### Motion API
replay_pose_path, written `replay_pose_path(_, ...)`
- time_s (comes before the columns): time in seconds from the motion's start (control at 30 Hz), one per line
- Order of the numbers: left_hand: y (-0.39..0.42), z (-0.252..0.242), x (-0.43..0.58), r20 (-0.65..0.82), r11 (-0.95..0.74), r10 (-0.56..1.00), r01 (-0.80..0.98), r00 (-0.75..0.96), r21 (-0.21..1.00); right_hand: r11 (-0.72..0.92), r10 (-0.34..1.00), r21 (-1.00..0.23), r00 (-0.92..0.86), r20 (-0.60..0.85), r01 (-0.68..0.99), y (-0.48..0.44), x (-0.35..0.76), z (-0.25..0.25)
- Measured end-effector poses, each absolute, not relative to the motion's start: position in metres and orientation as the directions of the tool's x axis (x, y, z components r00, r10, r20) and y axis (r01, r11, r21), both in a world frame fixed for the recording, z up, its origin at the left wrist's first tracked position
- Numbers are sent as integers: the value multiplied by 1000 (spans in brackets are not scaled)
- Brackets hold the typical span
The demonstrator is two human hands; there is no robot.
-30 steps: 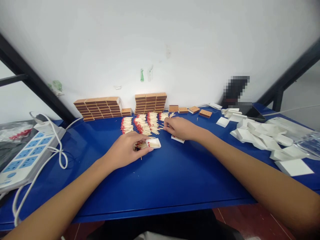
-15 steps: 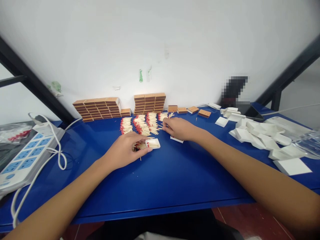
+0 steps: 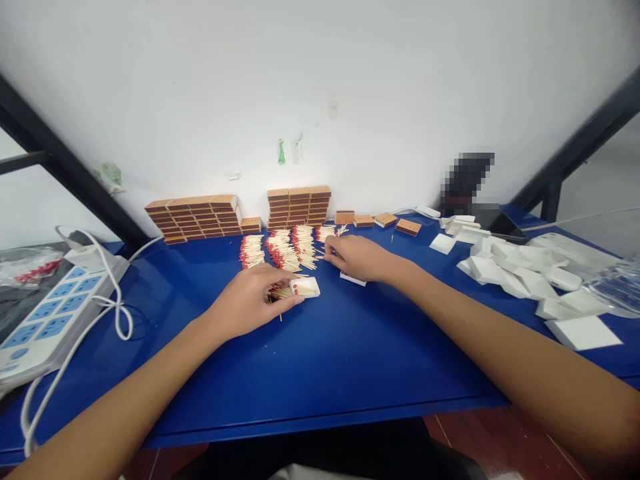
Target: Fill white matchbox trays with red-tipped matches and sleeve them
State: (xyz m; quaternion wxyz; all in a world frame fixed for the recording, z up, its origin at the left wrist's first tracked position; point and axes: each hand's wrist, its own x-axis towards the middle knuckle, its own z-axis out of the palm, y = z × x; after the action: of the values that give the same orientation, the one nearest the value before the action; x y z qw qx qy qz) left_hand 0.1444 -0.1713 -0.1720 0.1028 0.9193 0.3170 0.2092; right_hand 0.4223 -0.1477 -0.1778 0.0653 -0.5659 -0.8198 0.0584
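My left hand (image 3: 253,299) is closed on a small white matchbox tray (image 3: 306,288), its thumb and fingers at the tray's left end. A few red-tipped matches lie in that tray, and more matches (image 3: 280,292) show under the palm. My right hand (image 3: 357,256) has its fingers pinched at the right edge of the match piles; what they hold is too small to make out. Below that hand, partly covered, another white tray (image 3: 353,279) rests on the blue table. Red-headed matches (image 3: 284,249) lie in several piles beyond both hands.
Stacked matchboxes (image 3: 194,218) and a second stack (image 3: 299,207) stand by the wall, with loose boxes (image 3: 409,227) to their right. White trays (image 3: 517,270) are heaped at right. A power strip (image 3: 63,303) with white cables lies at left, a dark phone-like object (image 3: 500,223) back right.
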Motion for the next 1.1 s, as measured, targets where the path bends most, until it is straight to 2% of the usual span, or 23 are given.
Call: replay_pose_path(1.1,-171,-172,144,316,-777,626,537,713,328,362,932,-154,-358,53,919,-147,422,-178)
